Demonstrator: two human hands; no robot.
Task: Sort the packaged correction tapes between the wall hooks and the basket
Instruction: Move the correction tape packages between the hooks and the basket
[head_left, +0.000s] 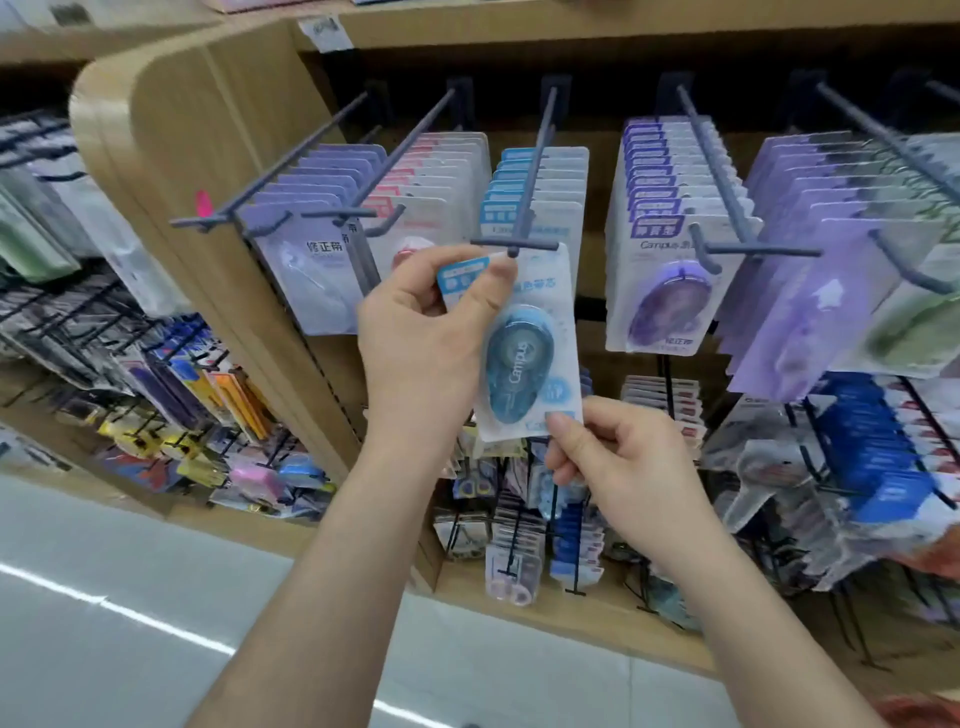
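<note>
Currently your left hand (426, 338) pinches the top edge of the blue correction tape pack (524, 358), thumb on the header card, right at the tip of the middle hook (535, 171). Your right hand (623, 467) pinches the pack's bottom right corner. The pack is slightly tilted; whether it is threaded on the hook cannot be told. Purple packs (660, 260) hang on the neighbouring hook.

blue tape pack (524, 358), purple packs (670, 249) right, pink packs (415, 192) left, grey hooks (535, 171), tan wood shelf (171, 130)
</note>
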